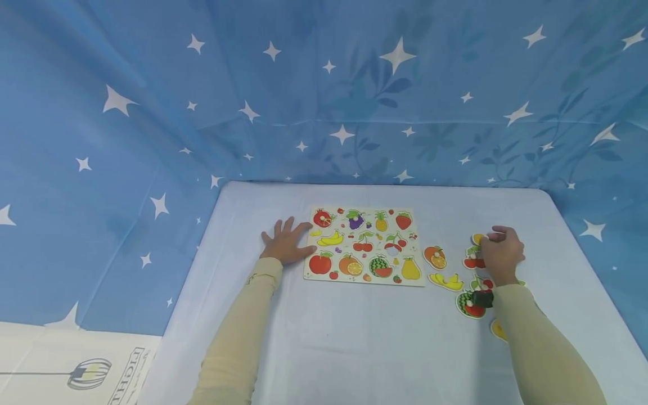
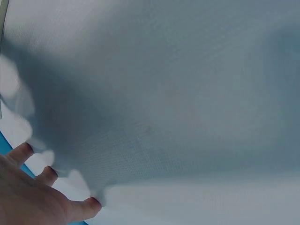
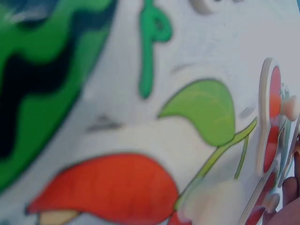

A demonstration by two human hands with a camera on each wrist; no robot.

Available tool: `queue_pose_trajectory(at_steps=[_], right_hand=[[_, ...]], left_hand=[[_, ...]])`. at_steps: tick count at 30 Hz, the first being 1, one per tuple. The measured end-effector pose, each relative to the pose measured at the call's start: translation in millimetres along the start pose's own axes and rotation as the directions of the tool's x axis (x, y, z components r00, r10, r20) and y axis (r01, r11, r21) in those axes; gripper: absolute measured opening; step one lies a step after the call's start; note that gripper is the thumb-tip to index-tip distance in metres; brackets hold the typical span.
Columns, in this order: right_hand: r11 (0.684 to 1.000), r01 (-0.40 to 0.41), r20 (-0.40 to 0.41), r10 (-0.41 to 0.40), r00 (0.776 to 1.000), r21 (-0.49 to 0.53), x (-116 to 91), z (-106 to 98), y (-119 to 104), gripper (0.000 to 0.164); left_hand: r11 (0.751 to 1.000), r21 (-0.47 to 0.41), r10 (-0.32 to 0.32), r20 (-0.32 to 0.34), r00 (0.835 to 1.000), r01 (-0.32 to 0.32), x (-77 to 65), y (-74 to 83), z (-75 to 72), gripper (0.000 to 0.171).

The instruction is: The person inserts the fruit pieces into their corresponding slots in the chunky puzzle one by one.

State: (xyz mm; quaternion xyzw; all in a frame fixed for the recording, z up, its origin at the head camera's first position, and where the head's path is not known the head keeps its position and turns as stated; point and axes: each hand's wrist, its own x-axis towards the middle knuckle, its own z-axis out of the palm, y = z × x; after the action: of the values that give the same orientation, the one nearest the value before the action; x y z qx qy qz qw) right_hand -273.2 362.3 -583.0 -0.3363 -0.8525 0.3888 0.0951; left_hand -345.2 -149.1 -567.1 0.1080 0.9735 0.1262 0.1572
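Observation:
A fruit puzzle board (image 1: 367, 228) lies flat on the table. My left hand (image 1: 286, 242) rests at its left side, fingers spread, with the thumb and index finger reaching the board's edge. In the left wrist view the same hand (image 2: 42, 194) shows straight, parted fingers. My right hand (image 1: 502, 254) is bent over loose knobbed pieces to the right of the board, beside a small yellow-orange piece (image 1: 478, 239) and a red fruit piece (image 1: 471, 262). Fingers (image 3: 288, 190) show at the right wrist view's edge, close to a red piece (image 3: 274, 108); whether they grip any piece is unclear.
An orange piece (image 1: 434, 256), a banana piece (image 1: 446, 282) and a watermelon piece (image 1: 464, 304) lie between board and right forearm. A yellow piece (image 1: 498, 330) is partly under that sleeve. A blue star-patterned cloth (image 1: 354, 101) hangs behind the white table (image 1: 354, 349).

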Motion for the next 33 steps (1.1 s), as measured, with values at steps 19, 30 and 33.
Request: queue_pose_trajectory(at_steps=[19,30,33], right_hand=[[0.971,0.227,0.104,-0.234,0.967,0.075,-13.3,36.5,-48.1,0.046],[0.902,0.425,0.246,-0.431,0.868,0.078,-25.0,64.4,-87.6,0.050],[0.863,0.491,0.258,-0.504,0.824,0.119,-27.2,69.9,-95.7,0.050]], left_hand=[[1.000,-0.011,0.015,-0.023,1.000,-0.015,-1.1,-1.6,1.4,0.073],[1.000,-0.016,0.014,-0.032,0.999,-0.014,-0.6,-1.4,2.1,0.073],[1.000,-0.016,0.012,-0.027,1.000,-0.013,-1.0,0.2,0.4,0.073]])
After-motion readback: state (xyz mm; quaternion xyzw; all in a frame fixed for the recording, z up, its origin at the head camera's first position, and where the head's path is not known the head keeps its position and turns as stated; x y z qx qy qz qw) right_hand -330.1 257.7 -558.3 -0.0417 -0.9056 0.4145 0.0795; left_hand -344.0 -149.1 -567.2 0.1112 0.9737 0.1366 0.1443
